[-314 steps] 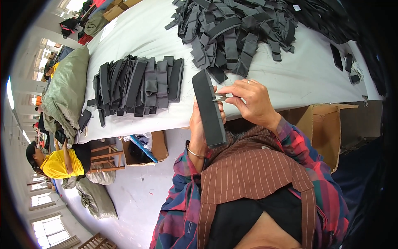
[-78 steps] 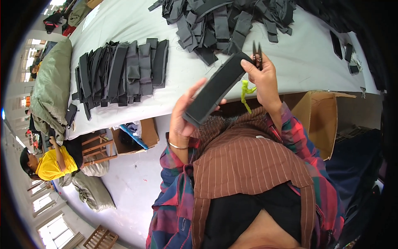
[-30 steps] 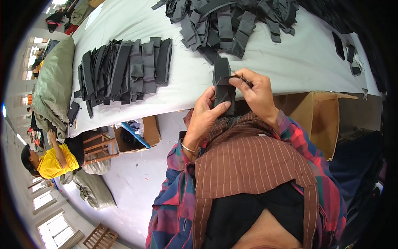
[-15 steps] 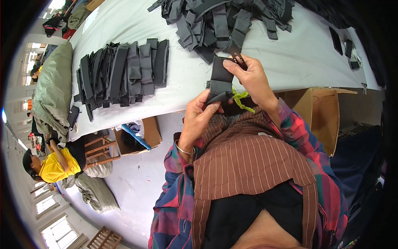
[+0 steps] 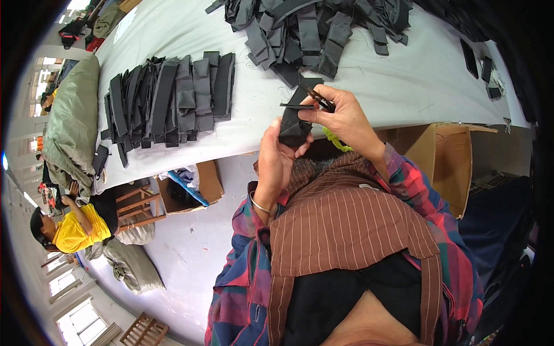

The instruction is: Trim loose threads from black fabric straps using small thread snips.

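Observation:
A dark grey fabric strip (image 5: 294,128) is held up at the near edge of the table, folded over in my fingers. My left hand (image 5: 272,161) grips its lower end from the left, thumb against the cloth. Dark thread snips (image 5: 324,102) sit in my right hand (image 5: 351,120), their blades apart and pointing left across the strip. The thumb and fingers of this hand are also close against the strip; whether they pinch it I cannot tell. A yellow-green ribbon (image 5: 336,140) hangs below my right hand.
On the white-covered table (image 5: 404,86), a row of dark strips (image 5: 167,101) lies left and a loose heap of strips (image 5: 306,34) lies at the far side. Cardboard boxes (image 5: 450,167) stand below the edge. A person in yellow (image 5: 83,228) sits at left.
The strip has been bent over and shifted slightly in my fingers. My right hand has turned, and the snips' blades now point left over the cloth. My left hand has rolled palm-upward.

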The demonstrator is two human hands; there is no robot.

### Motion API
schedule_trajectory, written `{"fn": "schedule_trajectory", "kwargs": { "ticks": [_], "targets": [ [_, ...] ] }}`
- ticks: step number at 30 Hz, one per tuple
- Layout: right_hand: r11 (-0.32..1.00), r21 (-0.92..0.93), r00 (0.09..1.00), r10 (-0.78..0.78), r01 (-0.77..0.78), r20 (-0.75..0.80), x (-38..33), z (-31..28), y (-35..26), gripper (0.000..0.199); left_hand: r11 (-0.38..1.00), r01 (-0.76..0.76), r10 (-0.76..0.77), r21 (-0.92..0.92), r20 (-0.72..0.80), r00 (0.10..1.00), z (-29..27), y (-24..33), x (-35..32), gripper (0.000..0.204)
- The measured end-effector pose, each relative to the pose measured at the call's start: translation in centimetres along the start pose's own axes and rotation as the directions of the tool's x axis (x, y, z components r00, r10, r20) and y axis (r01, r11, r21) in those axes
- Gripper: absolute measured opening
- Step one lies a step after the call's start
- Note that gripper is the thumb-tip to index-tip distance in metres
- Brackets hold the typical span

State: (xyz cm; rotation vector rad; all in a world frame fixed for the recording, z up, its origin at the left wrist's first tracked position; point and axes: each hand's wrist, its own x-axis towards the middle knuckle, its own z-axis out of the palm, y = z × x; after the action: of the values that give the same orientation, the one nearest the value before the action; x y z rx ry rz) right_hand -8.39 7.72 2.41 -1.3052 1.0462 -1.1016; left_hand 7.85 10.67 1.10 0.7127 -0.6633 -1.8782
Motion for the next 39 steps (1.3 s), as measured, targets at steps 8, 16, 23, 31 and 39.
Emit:
{"fn": "schedule_trajectory", "kwargs": {
  "ticks": [8,16,23,31,39],
  "targets": [
    [0.995,0.095,0.995,0.000,0.010,-0.102,0.1,0.2,0.2,0.015,0.988,0.101,-0.086,0.119,-0.130,0.988,-0.1,-0.6,0.4,0.027],
    [0.992,0.130,0.994,0.019,-0.005,-0.106,0.2,0.3,0.1,0.014,0.982,0.135,-0.127,0.133,-0.067,0.990,-0.8,-0.1,0.4,0.035],
    [0.998,0.058,0.993,0.018,-0.011,-0.117,0.0,0.2,-0.1,0.016,0.968,0.157,-0.141,0.195,-0.094,0.986,-1.3,-0.4,0.3,0.028],
    [0.994,0.104,0.991,0.006,0.008,-0.131,0.0,0.2,-0.2,0.015,0.971,0.158,-0.153,0.180,-0.041,0.987,-0.7,-0.1,-0.2,0.033],
    [0.982,0.174,0.985,0.093,-0.068,-0.143,0.0,0.0,-1.2,0.014,0.966,0.139,-0.140,0.217,-0.011,0.990,-1.2,-0.2,-0.5,0.040]
  ]
}}
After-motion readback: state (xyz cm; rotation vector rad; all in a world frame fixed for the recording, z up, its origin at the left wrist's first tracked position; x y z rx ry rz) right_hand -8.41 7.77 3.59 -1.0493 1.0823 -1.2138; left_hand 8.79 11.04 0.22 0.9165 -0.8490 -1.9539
